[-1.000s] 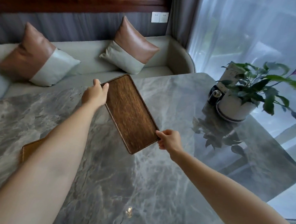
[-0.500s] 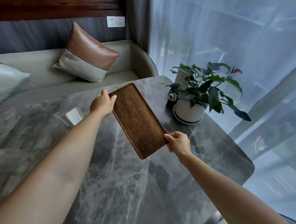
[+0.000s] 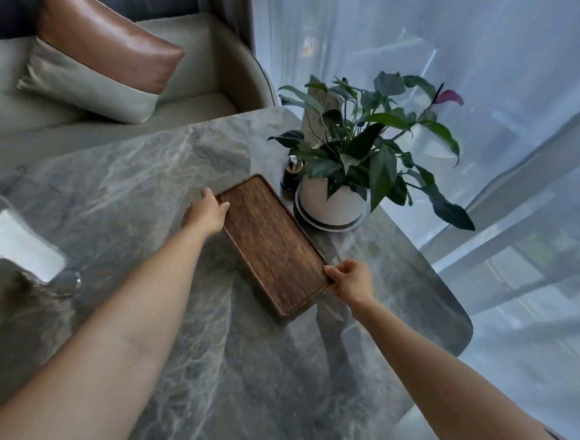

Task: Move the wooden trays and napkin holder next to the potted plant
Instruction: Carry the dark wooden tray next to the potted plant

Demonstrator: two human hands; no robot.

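A dark wooden tray (image 3: 273, 244) lies low over the grey marble table (image 3: 140, 182), right beside the potted plant (image 3: 333, 198) in its white pot. My left hand (image 3: 206, 212) grips the tray's far left corner. My right hand (image 3: 349, 280) holds its near right corner. Whether the tray rests on the table or hovers just above it, I cannot tell. No other tray and no napkin holder are in view.
A small dark jar with a clear lid (image 3: 291, 177) stands against the pot's left side. A menu card (image 3: 318, 118) stands behind the leaves. A sofa with a brown and grey cushion (image 3: 97, 65) runs behind the table. The table's rounded edge (image 3: 460, 310) ends at the right by sheer curtains.
Both hands have carried the tray to the right and lowered it beside the plant pot. The view has swung right, and the second tray at the left has left the frame.
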